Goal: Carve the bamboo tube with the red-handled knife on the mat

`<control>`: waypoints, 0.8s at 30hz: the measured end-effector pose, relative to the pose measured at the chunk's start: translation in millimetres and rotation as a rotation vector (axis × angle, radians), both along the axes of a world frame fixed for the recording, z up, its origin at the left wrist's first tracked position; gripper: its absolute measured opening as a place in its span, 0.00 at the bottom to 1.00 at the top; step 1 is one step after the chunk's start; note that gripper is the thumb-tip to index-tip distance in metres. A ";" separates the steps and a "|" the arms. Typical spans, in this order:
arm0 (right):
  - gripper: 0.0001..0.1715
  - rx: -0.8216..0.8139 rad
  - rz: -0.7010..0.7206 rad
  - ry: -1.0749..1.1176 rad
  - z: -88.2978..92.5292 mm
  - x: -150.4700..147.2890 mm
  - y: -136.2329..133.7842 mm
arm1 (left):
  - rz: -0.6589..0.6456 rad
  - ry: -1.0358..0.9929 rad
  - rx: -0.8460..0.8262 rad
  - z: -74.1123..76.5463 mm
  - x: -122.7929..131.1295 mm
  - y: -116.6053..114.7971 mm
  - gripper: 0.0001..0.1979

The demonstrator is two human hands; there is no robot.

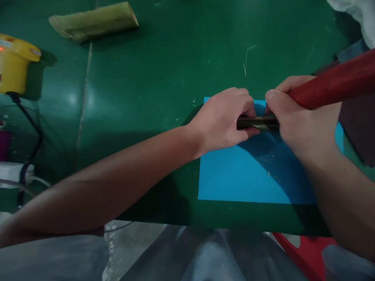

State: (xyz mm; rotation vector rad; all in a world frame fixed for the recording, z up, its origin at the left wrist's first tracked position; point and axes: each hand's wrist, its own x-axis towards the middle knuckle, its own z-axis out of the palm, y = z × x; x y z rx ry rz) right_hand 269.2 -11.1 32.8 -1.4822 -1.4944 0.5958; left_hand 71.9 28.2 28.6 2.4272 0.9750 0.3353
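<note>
My left hand is closed around a short, dark brown, glossy stick-like piece, thumb below it and fingers above. My right hand grips a tool with a thick red handle that slants up to the right; its working end is hidden by the fingers. That hand's fingertips and thumb meet the right end of the brown piece. Both hands are over a bright blue sheet on the green table. Small pale shavings are scattered on the sheet below the right hand.
A cut bamboo section lies at the far left. At the left edge stand a yellow corded device and a white power strip. Dark flat sheets lie at right, below white plastic. A red stool shows beneath the table.
</note>
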 end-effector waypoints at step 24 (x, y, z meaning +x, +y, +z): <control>0.18 0.011 -0.004 -0.052 -0.8 1.4 2.0 | 0.007 -0.082 -0.079 1.3 -0.5 4.1 0.08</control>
